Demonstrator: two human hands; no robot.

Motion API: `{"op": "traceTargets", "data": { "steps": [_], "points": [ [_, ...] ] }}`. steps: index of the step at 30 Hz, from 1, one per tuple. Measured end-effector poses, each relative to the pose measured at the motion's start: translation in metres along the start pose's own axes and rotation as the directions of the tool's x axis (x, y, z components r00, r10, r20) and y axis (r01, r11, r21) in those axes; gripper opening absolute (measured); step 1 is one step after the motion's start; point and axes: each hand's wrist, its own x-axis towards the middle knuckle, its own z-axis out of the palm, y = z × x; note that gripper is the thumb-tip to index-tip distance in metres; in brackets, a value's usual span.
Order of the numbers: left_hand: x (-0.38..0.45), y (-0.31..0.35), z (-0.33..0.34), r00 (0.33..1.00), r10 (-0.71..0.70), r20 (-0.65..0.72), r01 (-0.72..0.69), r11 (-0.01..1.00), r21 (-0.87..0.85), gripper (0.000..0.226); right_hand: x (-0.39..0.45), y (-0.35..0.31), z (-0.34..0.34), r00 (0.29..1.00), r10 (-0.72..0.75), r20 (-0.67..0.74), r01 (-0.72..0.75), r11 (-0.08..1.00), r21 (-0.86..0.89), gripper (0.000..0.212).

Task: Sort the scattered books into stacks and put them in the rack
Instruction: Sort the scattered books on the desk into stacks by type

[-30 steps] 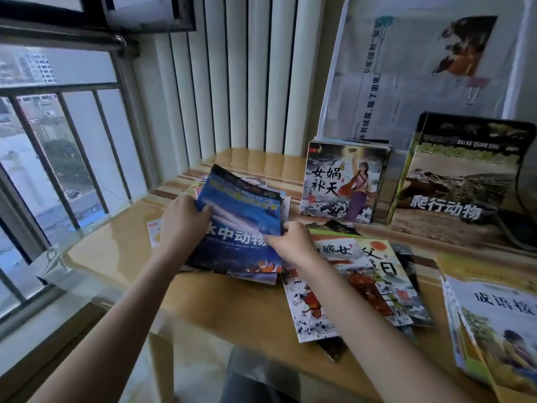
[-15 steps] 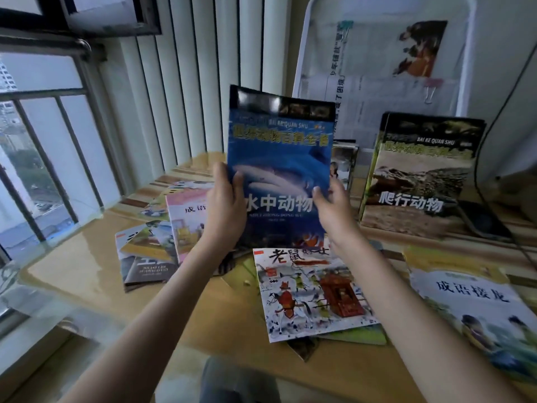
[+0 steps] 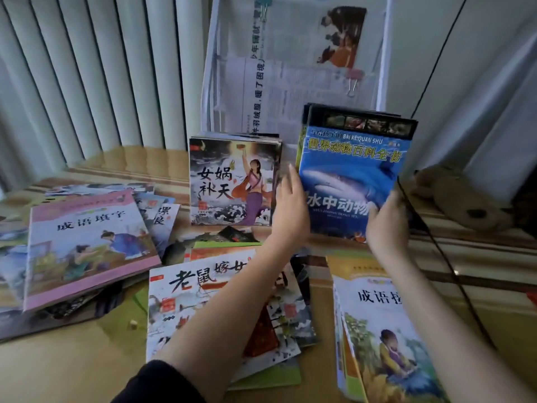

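Note:
I hold a blue book with a shark on its cover (image 3: 351, 173) upright at the back right, in front of another dark-edged book leaning against the white rack (image 3: 385, 53). My right hand (image 3: 386, 225) pinches its lower right corner. At the book's left edge lies my left hand (image 3: 290, 202), fingers straight and blurred. A stack of picture books (image 3: 232, 181) stands upright to the left of it. Flat on the table lie a pink book (image 3: 87, 242), a white book with red figures (image 3: 189, 292) under my left forearm, and a yellow-topped book (image 3: 377, 330).
More books are scattered under and behind the pink one at the left. A black cable (image 3: 436, 251) runs across the right side past my right wrist. A brown plush toy (image 3: 465, 199) lies at the far right. Vertical blinds (image 3: 101, 82) hang behind the wooden table (image 3: 72, 370).
I lifted the blue book off the scattered pile, raised it upright, and carried it right to the rack in front of the leaning book. My head turned right with it.

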Motion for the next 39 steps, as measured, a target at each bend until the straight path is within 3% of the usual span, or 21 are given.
{"op": "traceTargets", "data": {
  "steps": [3, 5, 10, 14, 17, 20, 23, 27, 30, 33, 35, 39],
  "points": [
    [-0.004, -0.013, 0.021, 0.987, -0.067, 0.147, 0.070, 0.997, -0.017, 0.085, -0.008, 0.012, 0.027, 0.968, 0.072, 0.241, -0.046, 0.993, -0.110, 0.072],
    [-0.002, -0.013, 0.024, 0.985, -0.085, 0.147, 0.087, 0.996, -0.010, 0.086, -0.005, 0.016, 0.032, 0.957, 0.102, 0.271, -0.039, 0.973, -0.229, 0.079],
    [-0.005, -0.008, 0.019, 0.993, -0.064, 0.102, 0.063, 0.998, 0.008, 0.086, -0.007, 0.016, 0.029, 0.978, 0.095, 0.186, -0.025, 0.938, -0.347, 0.087],
    [-0.016, 0.003, 0.002, 0.999, 0.024, -0.049, -0.023, 0.999, 0.024, 0.084, -0.013, 0.007, 0.022, 0.996, 0.050, 0.071, -0.015, 0.907, -0.421, 0.103],
    [-0.027, 0.010, -0.018, 0.997, 0.070, -0.033, -0.069, 0.997, 0.022, 0.074, -0.023, -0.003, 0.011, 0.997, -0.072, -0.033, 0.047, 0.876, -0.479, 0.089],
    [-0.040, -0.003, -0.055, 0.997, 0.039, 0.069, -0.049, 0.988, 0.148, 0.045, -0.048, -0.032, -0.006, 0.989, -0.144, -0.024, 0.120, 0.894, -0.431, 0.057],
    [-0.058, -0.033, -0.099, 0.966, -0.064, 0.251, -0.015, 0.954, 0.300, 0.024, -0.085, -0.069, -0.017, 0.956, -0.211, 0.205, 0.279, 0.869, -0.410, 0.023],
    [-0.093, -0.065, -0.149, 0.928, -0.188, 0.322, 0.057, 0.925, 0.376, 0.044, -0.127, -0.101, -0.016, 0.845, -0.249, 0.473, 0.393, 0.889, -0.234, 0.034],
    [-0.129, -0.078, -0.165, 0.936, -0.257, 0.239, 0.103, 0.851, 0.515, 0.071, -0.146, -0.105, -0.005, 0.745, -0.206, 0.634, 0.392, 0.905, -0.166, 0.049],
    [-0.162, -0.076, -0.161, 0.957, -0.270, 0.109, 0.199, 0.880, 0.430, 0.076, -0.156, -0.104, -0.001, 0.759, -0.149, 0.634, 0.246, 0.967, -0.066, 0.080],
    [-0.176, -0.070, -0.151, 0.968, -0.244, 0.056, 0.205, 0.900, 0.384, 0.071, -0.157, -0.105, -0.003, 0.786, -0.133, 0.604, 0.184, 0.983, -0.023, 0.090],
    [-0.180, -0.060, -0.138, 0.967, -0.250, 0.050, 0.243, 0.962, 0.125, 0.064, -0.155, -0.102, -0.012, 0.804, -0.091, 0.588, 0.118, 0.993, -0.009, 0.074]
  ]
}}
